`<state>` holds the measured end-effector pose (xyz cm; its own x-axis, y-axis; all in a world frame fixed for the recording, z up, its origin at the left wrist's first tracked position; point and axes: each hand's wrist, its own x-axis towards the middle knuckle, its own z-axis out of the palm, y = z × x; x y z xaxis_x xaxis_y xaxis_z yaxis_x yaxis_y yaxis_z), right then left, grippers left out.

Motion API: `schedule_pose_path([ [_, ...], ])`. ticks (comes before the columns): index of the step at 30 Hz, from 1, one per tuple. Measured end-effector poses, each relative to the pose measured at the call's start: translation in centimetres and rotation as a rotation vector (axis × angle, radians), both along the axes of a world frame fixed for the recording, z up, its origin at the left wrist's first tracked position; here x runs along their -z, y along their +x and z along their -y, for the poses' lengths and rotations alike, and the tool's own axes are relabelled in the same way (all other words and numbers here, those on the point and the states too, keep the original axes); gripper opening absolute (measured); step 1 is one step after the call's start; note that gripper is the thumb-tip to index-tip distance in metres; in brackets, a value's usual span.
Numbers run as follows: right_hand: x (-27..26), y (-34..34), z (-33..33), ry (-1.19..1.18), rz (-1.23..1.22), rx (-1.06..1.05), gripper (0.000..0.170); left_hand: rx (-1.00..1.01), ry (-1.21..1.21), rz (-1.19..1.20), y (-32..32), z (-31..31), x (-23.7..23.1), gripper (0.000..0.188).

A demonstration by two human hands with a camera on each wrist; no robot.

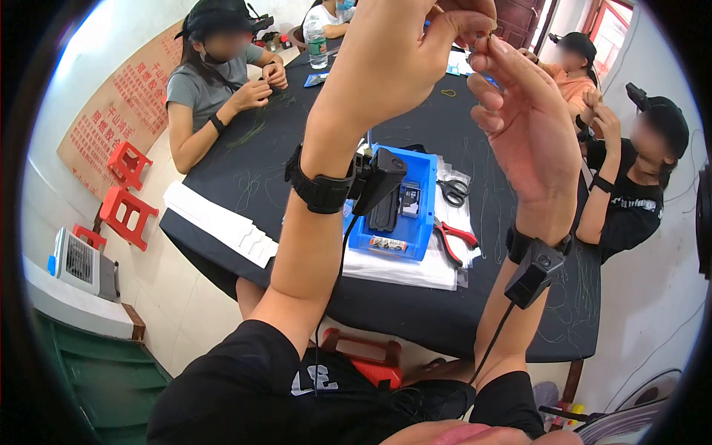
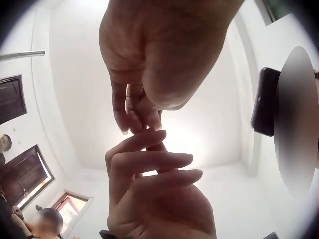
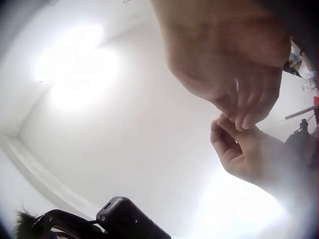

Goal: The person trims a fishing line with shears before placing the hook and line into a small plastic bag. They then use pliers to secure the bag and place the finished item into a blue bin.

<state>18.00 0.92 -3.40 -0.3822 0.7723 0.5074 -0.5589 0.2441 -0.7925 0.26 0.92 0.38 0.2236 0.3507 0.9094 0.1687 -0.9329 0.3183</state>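
Both hands are raised high above the table, their fingertips meeting at the top of the head view. My left hand (image 1: 404, 55) pinches with thumb and fingers at a tiny dark thing (image 1: 489, 35), mostly hidden by the fingertips; I cannot tell its kind. From the other side my right hand (image 1: 530, 126) brings thumb and forefinger to the same spot, its other fingers loosely bent and spread. In the left wrist view, the left hand (image 2: 164, 55) reaches down to the right hand (image 2: 154, 194). The right wrist view has the right hand (image 3: 229, 59) above the left hand (image 3: 249, 154).
Below on the black-covered table (image 1: 437, 311) stand a blue tray (image 1: 426, 200), red-handled pliers (image 1: 451, 241), black scissors (image 1: 453, 193) and white papers (image 1: 222, 222). Thin green threads (image 1: 567, 297) lie about. A water bottle (image 1: 317, 48) stands farther back. Several people sit round the table.
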Motion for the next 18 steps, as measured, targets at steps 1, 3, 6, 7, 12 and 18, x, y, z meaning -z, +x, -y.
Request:
schedule_pose_path([
  [1, -0.02, 0.05, 0.03, 0.001, -0.001, 0.001, 0.028, 0.066, 0.026, 0.019, -0.03, -1.19, 0.24, 0.008],
  [3, -0.01, 0.12, 0.11, -0.026, -0.006, 0.004, 0.028, 0.134, 0.051, 0.037, -0.03, -1.93, 0.45, 0.008],
  [6, 0.06, 0.30, -0.01, -0.051, -0.030, -0.010, 0.027, 0.097, 0.082, 0.019, 0.10, -1.51, 0.36, 0.009],
  [7, 0.10, 0.34, -0.09, -0.051, -0.030, -0.010, 0.027, 0.078, 0.107, 0.015, 0.15, -1.38, 0.37, 0.009],
  [12, 0.07, 0.43, -0.09, -0.063, -0.091, -0.034, 0.027, 0.094, 0.146, 0.036, 0.38, -2.03, 0.56, 0.010],
  [18, 0.17, 0.56, -0.28, -0.065, -0.123, -0.023, 0.028, -0.070, 0.273, -0.041, 0.53, -1.18, 0.23, 0.012],
])
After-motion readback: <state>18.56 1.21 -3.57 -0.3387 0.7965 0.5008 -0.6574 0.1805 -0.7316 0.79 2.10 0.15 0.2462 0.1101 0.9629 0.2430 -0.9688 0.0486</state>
